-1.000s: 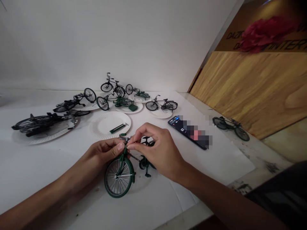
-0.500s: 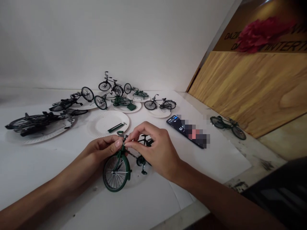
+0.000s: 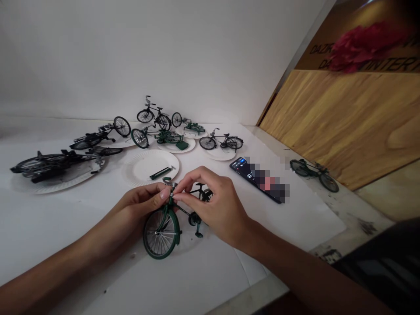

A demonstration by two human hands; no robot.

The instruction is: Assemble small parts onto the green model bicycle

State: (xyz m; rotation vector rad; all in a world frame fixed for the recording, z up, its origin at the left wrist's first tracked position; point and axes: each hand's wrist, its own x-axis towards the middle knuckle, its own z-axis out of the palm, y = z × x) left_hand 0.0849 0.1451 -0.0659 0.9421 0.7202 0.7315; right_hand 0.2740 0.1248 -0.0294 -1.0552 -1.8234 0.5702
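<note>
A green model bicycle (image 3: 161,234) stands front wheel toward me, at the middle of the white table. My left hand (image 3: 141,203) is closed at its steering head, thumb and fingers pinching just below the handlebar (image 3: 170,180). From the other side my right hand (image 3: 218,205) is closed too, thumb and forefinger meeting at the same spot. Any small part between those fingertips is too hidden to make out. Part of the bicycle's rear lies behind my right hand. Just beyond, a paper plate (image 3: 139,168) holds a slim green piece (image 3: 160,173) with a T-shaped metal end.
Several model bicycles lie or stand on plates at the back and left, a dark one (image 3: 57,164) nearest on the left. A phone (image 3: 257,180) lies right of my hands. Another green bicycle (image 3: 313,172) lies by the wooden panel (image 3: 348,118) at the right.
The whole view has shifted slightly, so everything sits a little further right. Both hands keep their hold at the bicycle's steering head, with hardly any visible finger movement.
</note>
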